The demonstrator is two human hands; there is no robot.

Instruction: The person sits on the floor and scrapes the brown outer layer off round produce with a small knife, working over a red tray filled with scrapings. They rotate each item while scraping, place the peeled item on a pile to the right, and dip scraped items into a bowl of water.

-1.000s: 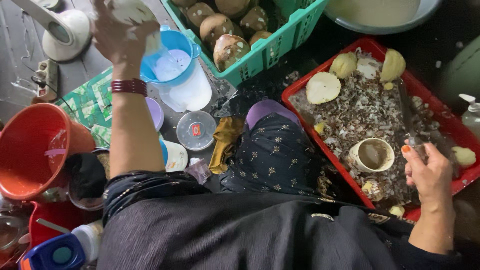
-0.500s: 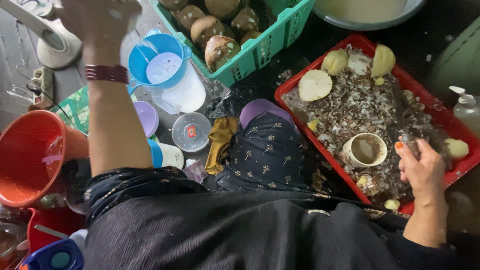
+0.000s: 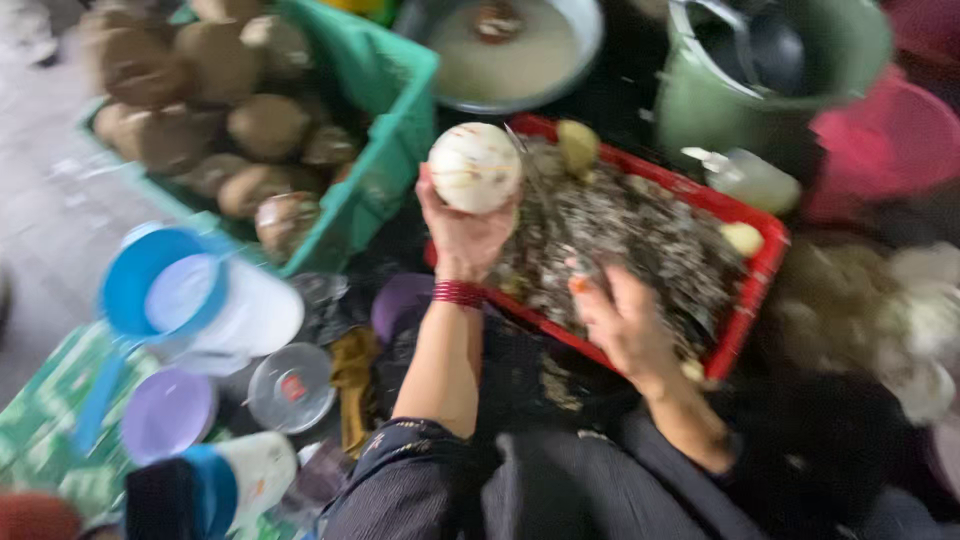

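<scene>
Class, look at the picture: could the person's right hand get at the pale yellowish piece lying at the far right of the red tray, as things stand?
Probably yes. The right hand rests in the red tray, and only loose shavings lie between it and the yellowish piece.

Floor (image 3: pixel 50 240) bears green crate (image 3: pixel 395 130); red tray (image 3: pixel 745 300)

The left hand (image 3: pixel 462 232) held a peeled coconut (image 3: pixel 475 167) above the near-left corner of the tray (image 3: pixel 748 300). The right hand (image 3: pixel 625 320) rested on the shavings (image 3: pixel 620 235) in this tray, to the right of the left hand. A crate (image 3: pixel 395 150) with coconuts (image 3: pixel 215 120) stood left of the tray. A bowl (image 3: pixel 510 50) stood behind the tray, a pitcher (image 3: pixel 770 70) to its right. Lids (image 3: pixel 290 385) lay on the left, in front of the crate.
</scene>
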